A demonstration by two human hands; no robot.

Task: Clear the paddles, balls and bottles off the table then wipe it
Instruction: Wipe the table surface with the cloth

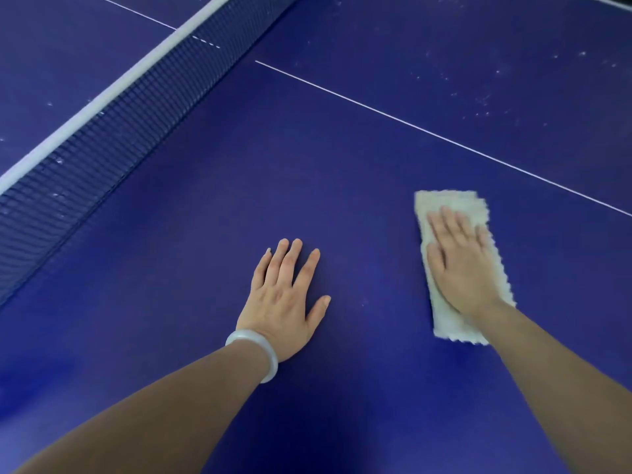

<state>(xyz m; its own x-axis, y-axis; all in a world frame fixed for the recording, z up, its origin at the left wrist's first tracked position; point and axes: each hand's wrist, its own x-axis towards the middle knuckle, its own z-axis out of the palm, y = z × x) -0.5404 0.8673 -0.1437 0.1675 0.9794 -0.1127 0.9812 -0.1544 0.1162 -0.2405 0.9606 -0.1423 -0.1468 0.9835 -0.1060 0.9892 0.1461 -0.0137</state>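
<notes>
A blue table-tennis table fills the view. My right hand presses flat, fingers straight, on a folded pale cloth that lies on the table at the right. My left hand rests flat on the bare table surface to the left of the cloth, fingers straight and slightly spread; a pale bangle sits on its wrist. No paddles, balls or bottles are in view.
The dark net with its white top band runs diagonally across the upper left. A thin white centre line crosses the table beyond the cloth. Pale specks dot the surface at the upper right.
</notes>
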